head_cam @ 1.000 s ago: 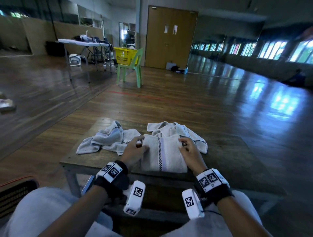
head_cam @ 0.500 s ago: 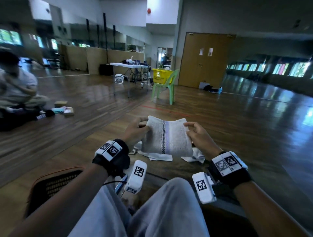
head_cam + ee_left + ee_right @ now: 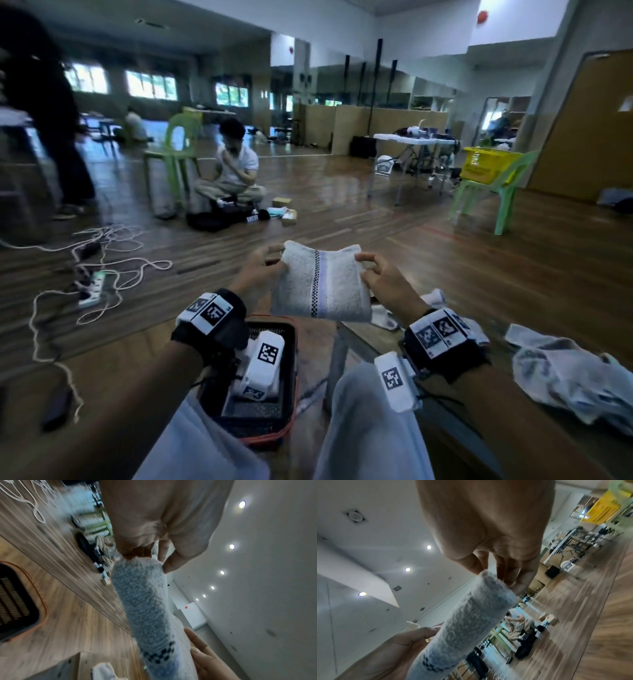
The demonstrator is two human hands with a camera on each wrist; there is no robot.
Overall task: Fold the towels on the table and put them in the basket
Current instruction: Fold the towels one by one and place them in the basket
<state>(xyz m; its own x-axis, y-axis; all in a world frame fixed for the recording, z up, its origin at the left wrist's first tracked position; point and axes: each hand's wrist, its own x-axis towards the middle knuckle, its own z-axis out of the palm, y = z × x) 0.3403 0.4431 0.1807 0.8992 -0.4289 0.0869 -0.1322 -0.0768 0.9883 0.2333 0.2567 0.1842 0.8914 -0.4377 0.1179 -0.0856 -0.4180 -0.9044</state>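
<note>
A folded towel (image 3: 322, 284), pale grey with a checked band and a lilac stripe down its middle, is held in the air between both hands, in front of the seated person's knees. Its left edge is pinched by the left hand (image 3: 255, 274), thumb against the near face and fingers behind; in the left wrist view the same pinch is seen end-on at the towel's corner (image 3: 140, 588). Its right edge is pinched by the right hand (image 3: 383, 282), thumb and forefinger closed on the upper corner, the other fingers loosely curled. In the right wrist view the towel (image 3: 471, 615) is seen edgewise between the right hand's fingertips (image 3: 520, 585) and the other hand below.

A black basket (image 3: 289, 377) with an orange rim is seen on the floor below the left wrist, just left of the table (image 3: 339, 346). Unfolded towels (image 3: 565, 380) lie crumpled on the table at the right. On the far floor, a seated person (image 3: 233, 171) and a power strip (image 3: 94, 286) with loose cables are visible; a yellow crate (image 3: 486, 164) rests on a green chair (image 3: 496, 202) at the far right.
</note>
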